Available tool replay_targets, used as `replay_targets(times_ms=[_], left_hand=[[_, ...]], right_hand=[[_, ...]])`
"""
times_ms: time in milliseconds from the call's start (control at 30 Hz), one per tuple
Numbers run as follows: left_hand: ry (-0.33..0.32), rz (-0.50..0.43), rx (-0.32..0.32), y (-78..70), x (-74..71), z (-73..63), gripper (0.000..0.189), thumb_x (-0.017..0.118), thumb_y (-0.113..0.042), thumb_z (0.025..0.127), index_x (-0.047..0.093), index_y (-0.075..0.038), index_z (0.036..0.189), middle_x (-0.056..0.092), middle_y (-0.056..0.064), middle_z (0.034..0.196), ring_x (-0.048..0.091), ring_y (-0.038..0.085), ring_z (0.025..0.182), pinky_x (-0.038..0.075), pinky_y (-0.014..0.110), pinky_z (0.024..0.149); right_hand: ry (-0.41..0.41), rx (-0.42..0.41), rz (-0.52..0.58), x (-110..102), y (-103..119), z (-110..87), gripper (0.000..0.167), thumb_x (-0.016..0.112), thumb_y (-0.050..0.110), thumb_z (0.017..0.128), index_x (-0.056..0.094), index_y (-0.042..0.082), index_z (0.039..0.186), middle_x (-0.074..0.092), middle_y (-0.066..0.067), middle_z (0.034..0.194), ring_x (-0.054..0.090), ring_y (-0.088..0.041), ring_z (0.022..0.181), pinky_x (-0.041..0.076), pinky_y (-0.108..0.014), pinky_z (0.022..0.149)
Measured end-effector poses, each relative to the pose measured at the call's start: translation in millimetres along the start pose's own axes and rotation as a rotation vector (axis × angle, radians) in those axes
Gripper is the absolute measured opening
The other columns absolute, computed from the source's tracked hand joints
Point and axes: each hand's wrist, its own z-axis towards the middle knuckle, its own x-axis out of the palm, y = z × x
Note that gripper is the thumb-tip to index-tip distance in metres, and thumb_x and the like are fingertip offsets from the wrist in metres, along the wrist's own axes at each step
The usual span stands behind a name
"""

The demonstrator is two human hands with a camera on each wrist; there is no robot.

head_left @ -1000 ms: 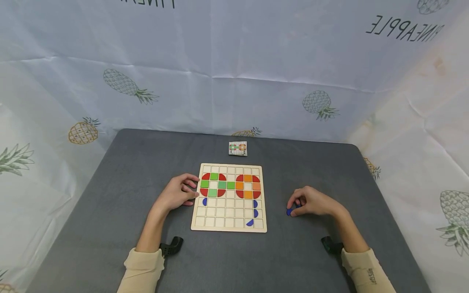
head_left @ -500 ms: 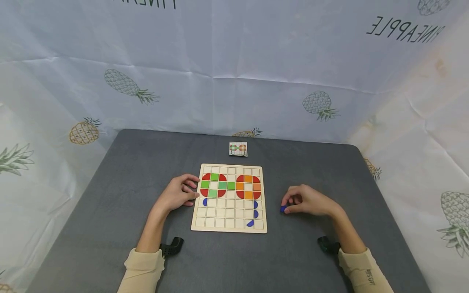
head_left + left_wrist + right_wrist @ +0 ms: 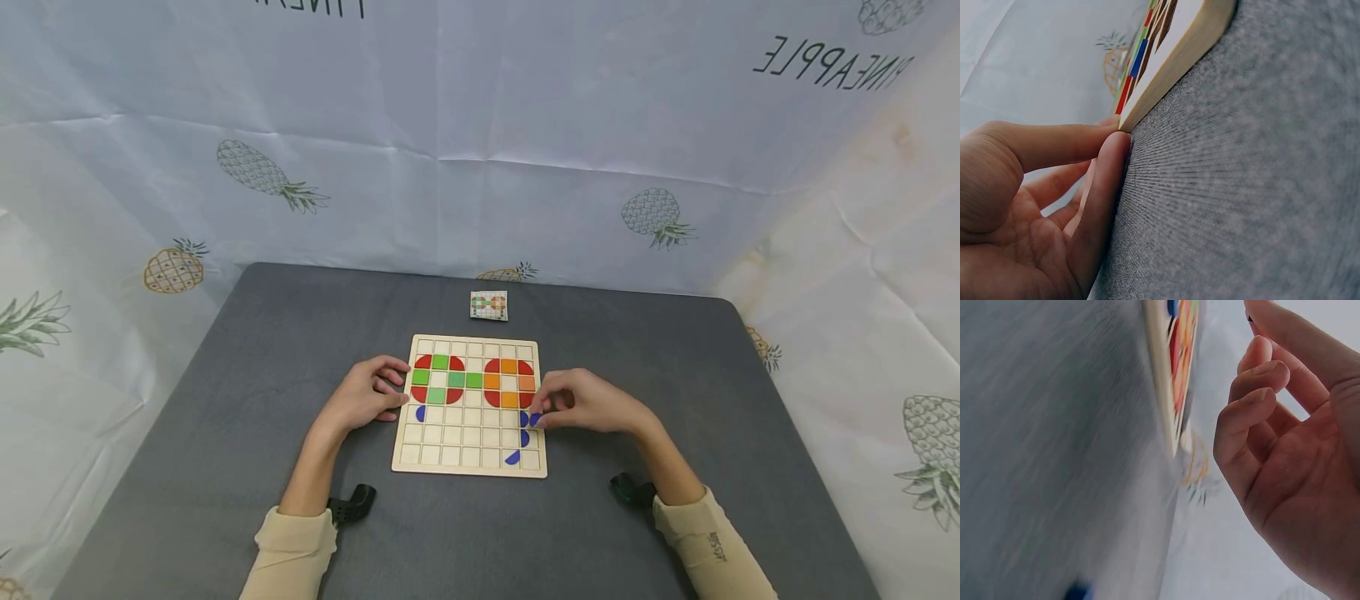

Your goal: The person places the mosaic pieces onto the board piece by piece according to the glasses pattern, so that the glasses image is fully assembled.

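A pale wooden grid board [image 3: 468,468] lies on the dark table. It carries red quarter-circle pieces, green and orange squares, and several blue half-circles [image 3: 512,457]. Fingertips of my left hand [image 3: 360,396] rest against the board's left edge; the left wrist view shows the thumb [image 3: 1060,144] and a finger meeting at that edge. Above the board's right edge, my right hand [image 3: 596,402] pinches a blue half-circle piece [image 3: 536,419] between thumb and fingers. That piece overlaps the blue ones on the board in the head view. Only a dark sliver of it shows in the right wrist view.
Behind the board lies a small pattern card [image 3: 489,306] with a similar coloured design. A blurred blue object [image 3: 1079,591] sits at the bottom of the right wrist view. A pineapple-print cloth [image 3: 450,200] hangs behind the grey table [image 3: 337,308].
My right hand has picked the blue half-circle up from the table on the right and carried it left to the board's right edge. My left hand has stayed at the board's left edge.
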Motion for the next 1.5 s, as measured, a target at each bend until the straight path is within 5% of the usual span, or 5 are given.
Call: replay_targets(times_ms=[533,900,1133,1500], left_hand=[[0.008,0.001,0.011,-2.6,-1.1,0.2,0.048,0.079,-0.001,0.096,0.062,0.0,0.141,0.06,0.02,0.114,0.062,0.018,0.084,0.067,0.032,0.066],[0.023,-0.006,0.041,-3.5,-3.7,-1.6,0.051,0.079,0.001,0.095,0.06,0.005,0.142,0.06,0.023,0.113,0.064,0.016,0.081,0.068,0.037,0.063],[0.033,-0.022,0.047,-3.1,-3.1,-2.1,0.05,0.078,0.001,0.095,0.061,0.003,0.142,0.061,0.022,0.114,0.064,0.017,0.081,0.068,0.036,0.064],[0.033,-0.013,0.039,-3.6,-4.0,-3.6,0.048,0.078,0.0,0.096,0.061,0.003,0.142,0.061,0.022,0.115,0.064,0.017,0.081,0.067,0.036,0.064]], right_hand=[[0.093,-0.203,0.038,24,36,88.3,0.012,0.085,0.022,0.096,0.081,0.018,0.107,0.069,0.003,0.091,0.056,-0.006,0.072,0.049,-0.021,0.065],[0.257,-0.204,-0.005,59,61,141.2,0.011,0.085,0.015,0.096,0.08,0.013,0.106,0.07,0.003,0.089,0.057,-0.005,0.068,0.049,-0.018,0.065],[0.303,-0.176,-0.148,71,73,153.7,0.007,0.085,0.016,0.096,0.08,0.015,0.101,0.069,0.007,0.086,0.057,-0.002,0.074,0.048,-0.015,0.07],[0.341,-0.19,-0.203,77,74,158.0,0.004,0.081,0.014,0.098,0.081,0.015,0.102,0.069,0.007,0.084,0.055,0.0,0.074,0.046,-0.014,0.068]])
